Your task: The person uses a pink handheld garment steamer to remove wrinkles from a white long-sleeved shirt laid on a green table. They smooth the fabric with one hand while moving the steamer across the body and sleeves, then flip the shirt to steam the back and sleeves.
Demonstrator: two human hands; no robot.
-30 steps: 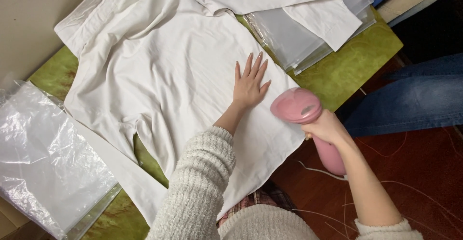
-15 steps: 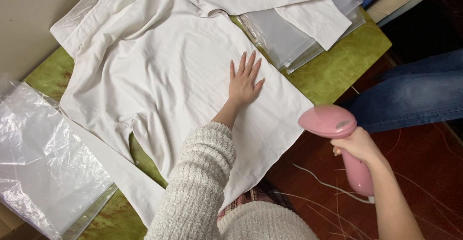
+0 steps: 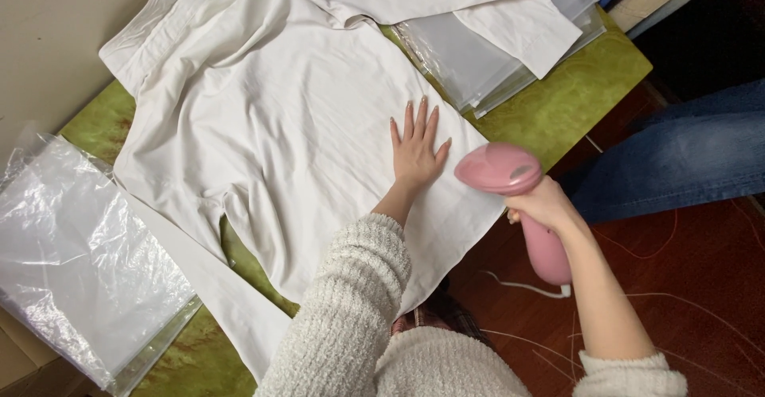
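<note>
1 white shirt (image 3: 271, 142), 1 pink steamer (image 3: 518, 198), 2 stacks of clear plastic bags (image 3: 72, 261), and 2 hands (image 3: 416, 151).

Bright, even indoor light, soft shadows (sharp throughout); mild glare on plastic bags (image 3: 72, 261).

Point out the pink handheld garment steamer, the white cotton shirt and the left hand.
Pink handheld garment steamer (image 3: 500, 167), head view, on its rounded head.
White cotton shirt (image 3: 279, 134), head view, mid back panel.
Left hand (image 3: 416, 154), head view, back of hand.
</note>
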